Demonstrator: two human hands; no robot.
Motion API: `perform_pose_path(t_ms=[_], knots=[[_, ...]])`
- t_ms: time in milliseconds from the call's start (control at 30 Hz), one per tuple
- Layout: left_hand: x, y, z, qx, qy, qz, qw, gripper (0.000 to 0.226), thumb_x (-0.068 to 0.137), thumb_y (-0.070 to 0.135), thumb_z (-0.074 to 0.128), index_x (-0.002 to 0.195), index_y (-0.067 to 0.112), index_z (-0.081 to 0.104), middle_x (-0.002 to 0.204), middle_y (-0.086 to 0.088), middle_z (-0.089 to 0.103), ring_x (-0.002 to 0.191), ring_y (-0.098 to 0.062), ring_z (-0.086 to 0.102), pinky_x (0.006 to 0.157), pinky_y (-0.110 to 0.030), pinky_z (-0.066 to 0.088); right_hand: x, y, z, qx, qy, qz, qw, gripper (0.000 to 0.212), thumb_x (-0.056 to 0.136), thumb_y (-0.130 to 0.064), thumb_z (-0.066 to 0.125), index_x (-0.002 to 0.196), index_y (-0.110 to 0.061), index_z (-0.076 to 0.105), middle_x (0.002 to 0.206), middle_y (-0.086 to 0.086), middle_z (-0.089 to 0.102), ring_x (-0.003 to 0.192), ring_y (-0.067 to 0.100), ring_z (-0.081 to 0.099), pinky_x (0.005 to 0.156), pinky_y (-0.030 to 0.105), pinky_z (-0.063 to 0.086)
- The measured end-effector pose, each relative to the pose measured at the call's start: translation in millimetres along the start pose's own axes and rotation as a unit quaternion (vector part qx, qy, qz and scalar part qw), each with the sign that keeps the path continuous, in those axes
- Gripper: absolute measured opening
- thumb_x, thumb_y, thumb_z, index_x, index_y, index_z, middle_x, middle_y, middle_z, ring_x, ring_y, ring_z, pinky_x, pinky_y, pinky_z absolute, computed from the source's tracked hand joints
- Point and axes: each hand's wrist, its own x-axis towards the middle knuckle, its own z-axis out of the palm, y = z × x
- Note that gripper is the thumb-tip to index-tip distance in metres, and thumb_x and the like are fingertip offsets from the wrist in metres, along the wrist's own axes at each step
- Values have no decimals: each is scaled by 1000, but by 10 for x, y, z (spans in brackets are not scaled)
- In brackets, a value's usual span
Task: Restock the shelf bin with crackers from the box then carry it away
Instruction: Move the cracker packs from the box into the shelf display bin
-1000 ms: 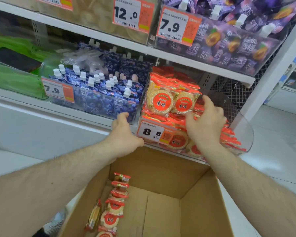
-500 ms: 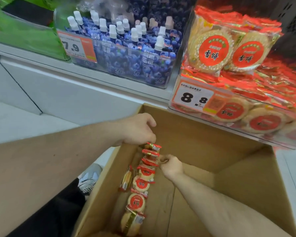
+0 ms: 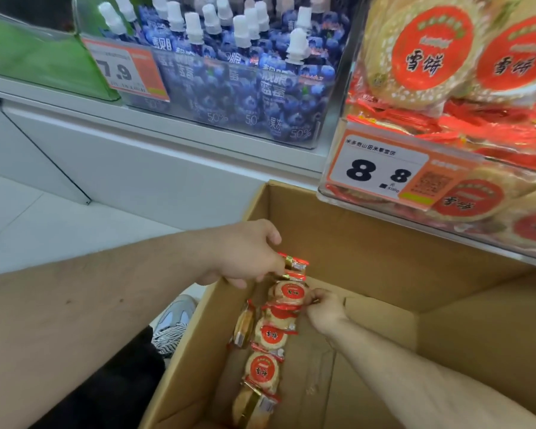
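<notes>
**Both hands on cracker packs inside the box**

Head view. An open cardboard box stands on the floor below the shelf, its far wall against the shelf front. A row of round cracker packs with red labels lies along the box's left inner wall, running from near to far; one further pack stands on edge just left of the row. The rest of the box floor is bare cardboard.

The left hand reaches over the box's left rim, fingers curled onto the red-and-gold wrapper of the far pack at the end of the row; it pinches that wrapper. The right hand is lower inside the box, fingers closed on the right edge of the next pack, whose label faces up.

Above and right, the clear shelf bin overhangs the box and is piled with the same crackers; a price tag reading 8.8 is fixed to its front. To the left a second bin holds blue pouches with white caps, tagged 7.9. A grey shoe shows on the floor left of the box.
</notes>
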Motion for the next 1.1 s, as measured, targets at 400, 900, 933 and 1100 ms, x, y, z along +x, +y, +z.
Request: perform_pose_path(t_ms=[400,900,933,1100], knots=[[-40,123,29,-237,152,60,958,60,88,5,63,131,42,43,124,-6,54,90,-25,65,62,-36,61,-1020,-978,-676,348,-168,-186,903,33,81,21,47,78,-10,58,72,7,60,62,20,57,61,30,46],[69,-45,-125,-126,125,80,981,51,88,7,65,123,42,52,124,2,53,95,-17,60,60,-29,61,380,-68,472,200,-9,105,974,15,92,-11,59,100,-23,57,95,3,70,79,19,67,65,27,58],[74,-62,-122,-126,124,77,981,50,89,8,65,123,42,52,124,3,53,96,-16,59,61,-28,61,401,-97,462,226,-6,117,967,14,93,-5,56,94,-19,58,94,5,69,76,19,64,56,22,55],[58,-88,-142,-120,128,77,981,51,89,4,61,121,43,53,123,3,53,97,-15,59,62,-28,61,327,-68,249,236,28,120,964,23,86,9,55,77,-11,59,88,8,66,71,18,59,48,19,47]])
